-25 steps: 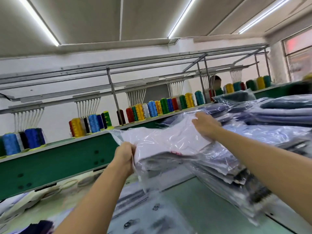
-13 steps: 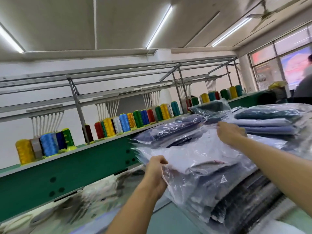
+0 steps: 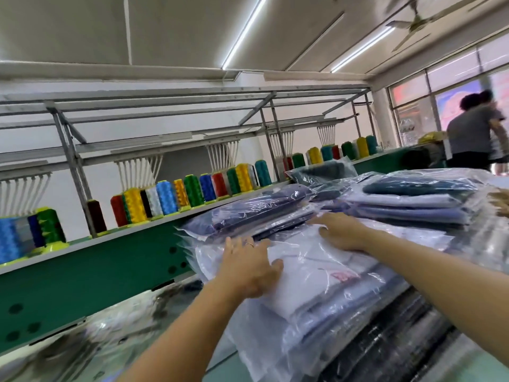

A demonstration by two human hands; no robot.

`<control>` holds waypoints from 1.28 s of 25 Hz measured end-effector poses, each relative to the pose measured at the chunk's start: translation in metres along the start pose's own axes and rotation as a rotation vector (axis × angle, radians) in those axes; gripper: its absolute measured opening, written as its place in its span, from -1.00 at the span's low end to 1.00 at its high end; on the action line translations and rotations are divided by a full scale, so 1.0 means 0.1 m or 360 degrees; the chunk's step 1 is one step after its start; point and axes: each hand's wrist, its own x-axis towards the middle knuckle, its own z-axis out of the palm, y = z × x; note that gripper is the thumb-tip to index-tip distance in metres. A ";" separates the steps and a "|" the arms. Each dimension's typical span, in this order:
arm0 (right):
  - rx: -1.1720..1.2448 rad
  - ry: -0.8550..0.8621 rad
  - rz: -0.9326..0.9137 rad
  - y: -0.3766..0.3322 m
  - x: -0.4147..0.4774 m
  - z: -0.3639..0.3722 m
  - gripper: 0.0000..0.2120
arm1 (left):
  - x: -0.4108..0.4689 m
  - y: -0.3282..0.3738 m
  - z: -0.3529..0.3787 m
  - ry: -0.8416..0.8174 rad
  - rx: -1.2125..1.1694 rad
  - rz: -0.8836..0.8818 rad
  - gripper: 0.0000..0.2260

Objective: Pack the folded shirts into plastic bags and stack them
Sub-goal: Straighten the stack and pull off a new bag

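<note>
Atop stack of clear-bagged folded shirts [image 3: 352, 337]: white folded shirt in clear plastic bag [image 3: 316, 271], left hand [image 3: 248, 268] on near part, right hand [image 3: 341, 232] on far edge. Left, behind: multicoloured thread cones [image 3: 192, 191] on long green ledge [image 3: 82, 277].

The white folded shirt [image 3: 311, 274], enclosed in a clear plastic bag [image 3: 209, 260] and bearing a small red print, lies flat at frame centre. It rests on top of a stack [image 3: 366, 337] of bagged shirts that fills the lower right. Further bagged shirts adjoin it: dark navy ones [image 3: 248, 213] just behind, and a second pile [image 3: 413, 205] of light blue and dark teal ones at centre right.
</note>
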 end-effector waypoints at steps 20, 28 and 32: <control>-0.0043 -0.0577 0.0109 0.40 0.11 0.23 -0.10 | 0.63 0.13 0.79 -0.0549 -0.0643 -0.0108 0.37; -0.0320 -0.0725 0.0266 0.22 0.03 0.17 -0.20 | 0.30 0.17 0.53 -0.0465 -0.0765 -0.0292 -0.27; -0.0741 -0.0485 0.0316 -0.21 -0.08 -0.14 -0.58 | -0.14 0.01 0.36 0.0051 -0.0201 -0.0039 -0.55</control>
